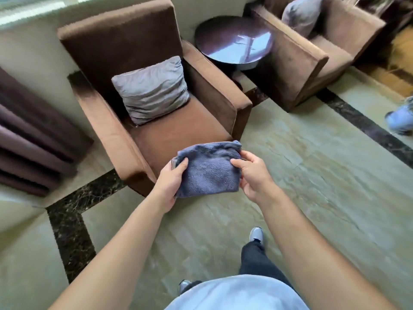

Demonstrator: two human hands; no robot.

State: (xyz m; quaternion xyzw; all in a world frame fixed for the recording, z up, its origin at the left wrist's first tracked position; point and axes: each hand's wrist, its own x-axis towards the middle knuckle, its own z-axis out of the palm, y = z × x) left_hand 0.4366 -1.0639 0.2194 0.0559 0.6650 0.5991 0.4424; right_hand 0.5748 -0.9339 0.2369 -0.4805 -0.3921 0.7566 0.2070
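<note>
Head view, desk asking: where was the cloth at that moment?

Operator: I saw the folded blue-grey towel (210, 173) up in the air between both hands, off any surface. In the picture it sat just in front of the front edge of the brown armchair (178, 130), with the pale stone floor (312, 175) below it.

Desk: And each grip?

Operator: The left grip (171, 184) was closed on the towel's left edge, thumb on top and the fingers tucked underneath. The right grip (252, 175) pinched the right edge, thumb lying across the top face and the fingers curled round behind. The cloth lay roughly flat between them, its far edge bunched a little.

Desk: Anything else around?

Operator: A grey cushion (152, 90) leaned against the armchair's back. A second armchair (290, 63) stood off to the right, and a dark curtain (33, 142) hung at the left. I could also see a dark trouser leg and grey shoe (256, 234) on the floor beneath the arms.
</note>
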